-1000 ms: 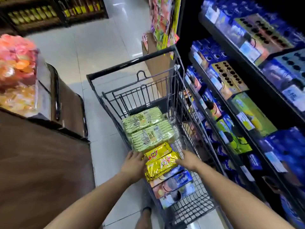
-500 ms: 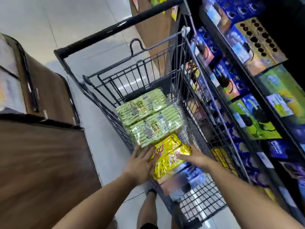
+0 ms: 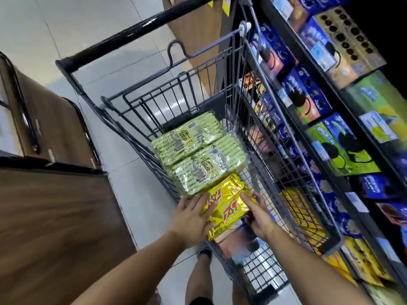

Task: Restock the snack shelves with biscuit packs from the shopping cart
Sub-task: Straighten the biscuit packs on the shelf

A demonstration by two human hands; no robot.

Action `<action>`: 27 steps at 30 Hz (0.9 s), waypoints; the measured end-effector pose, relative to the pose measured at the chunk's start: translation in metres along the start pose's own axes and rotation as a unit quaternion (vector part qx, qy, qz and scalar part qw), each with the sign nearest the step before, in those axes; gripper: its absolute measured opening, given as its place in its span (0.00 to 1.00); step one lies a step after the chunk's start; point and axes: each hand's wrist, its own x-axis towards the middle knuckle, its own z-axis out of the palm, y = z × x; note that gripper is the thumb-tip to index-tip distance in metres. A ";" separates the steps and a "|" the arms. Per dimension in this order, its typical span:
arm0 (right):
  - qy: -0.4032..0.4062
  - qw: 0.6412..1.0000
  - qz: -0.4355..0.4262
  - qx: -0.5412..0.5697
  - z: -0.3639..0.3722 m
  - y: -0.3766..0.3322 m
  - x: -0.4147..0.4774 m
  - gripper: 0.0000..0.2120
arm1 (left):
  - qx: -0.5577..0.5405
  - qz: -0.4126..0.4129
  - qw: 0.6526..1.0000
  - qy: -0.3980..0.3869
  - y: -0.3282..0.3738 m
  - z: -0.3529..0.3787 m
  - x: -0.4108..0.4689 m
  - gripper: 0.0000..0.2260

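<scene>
Two yellow foil biscuit packs [image 3: 229,205], stacked, sit at the near end of the wire shopping cart [image 3: 286,119]. My left hand [image 3: 191,216] lies flat against their left side with fingers straight. My right hand [image 3: 259,216] grips their right edge, thumb on top and fingers round the side. Two green biscuit packs [image 3: 198,155] lie just beyond, in the cart's middle. Under the yellow stack lie blurred blue and pink packs [image 3: 242,241]. The snack shelves [image 3: 343,137] stand right beside the cart on the right.
The shelves hold blue, green and brown biscuit boxes, with yellow packs [image 3: 304,219] low down behind the cart's wire side. A brown wooden counter [image 3: 55,227] stands at the left. Pale floor tiles [image 3: 132,183] run between counter and cart. My leg shows below.
The view has dropped and moved closer to the cart. Both hands have closed in on the yellow packs, which now sit tilted and slightly raised over the blue packs.
</scene>
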 end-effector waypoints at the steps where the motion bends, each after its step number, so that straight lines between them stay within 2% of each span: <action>1: 0.004 1.000 0.011 0.029 0.005 0.005 0.000 0.41 | -0.003 -0.001 1.000 0.006 0.000 0.001 0.000 0.25; 6: -0.042 0.994 0.068 0.068 0.030 0.030 -0.014 0.31 | -0.006 -0.002 1.000 0.018 0.000 0.007 -0.001 0.26; 11: -0.048 0.990 0.040 0.124 0.032 0.043 -0.031 0.28 | -0.024 -0.012 1.000 -0.002 0.003 -0.002 -0.001 0.27; 13: -0.057 0.989 0.046 0.125 0.023 0.034 -0.042 0.24 | -0.041 -0.036 0.998 -0.030 0.005 -0.013 0.002 0.26; 16: -0.048 0.994 0.055 0.084 -0.004 0.014 -0.065 0.20 | -0.167 -0.124 0.975 -0.079 0.013 -0.037 0.013 0.23; 19: -0.082 0.995 0.048 0.028 -0.039 -0.008 -0.092 0.20 | -0.265 -0.160 0.949 -0.062 0.039 -0.068 0.029 0.22; 20: -0.101 0.994 0.050 0.008 -0.051 -0.015 -0.102 0.19 | -0.327 -0.164 0.929 -0.060 0.054 -0.079 0.034 0.23; 21: -0.119 0.991 0.051 -0.012 -0.062 -0.022 -0.113 0.19 | -0.424 -0.182 0.884 -0.069 0.069 -0.089 0.039 0.24; 23: -0.155 0.986 0.041 -0.056 -0.082 -0.030 -0.135 0.22 | -0.596 -0.220 0.762 -0.123 0.102 -0.108 0.045 0.29; 24: -0.169 0.982 0.033 -0.078 -0.093 -0.032 -0.146 0.25 | -0.642 -0.220 0.717 -0.159 0.118 -0.115 0.046 0.34; 26: -0.189 0.975 0.016 -0.115 -0.113 -0.032 -0.167 0.30 | -0.686 -0.205 0.662 -0.224 0.149 -0.122 0.044 0.41; 27: -0.201 0.971 0.005 -0.127 -0.124 -0.030 -0.178 0.32 | -0.694 -0.196 0.649 -0.244 0.164 -0.121 0.042 0.41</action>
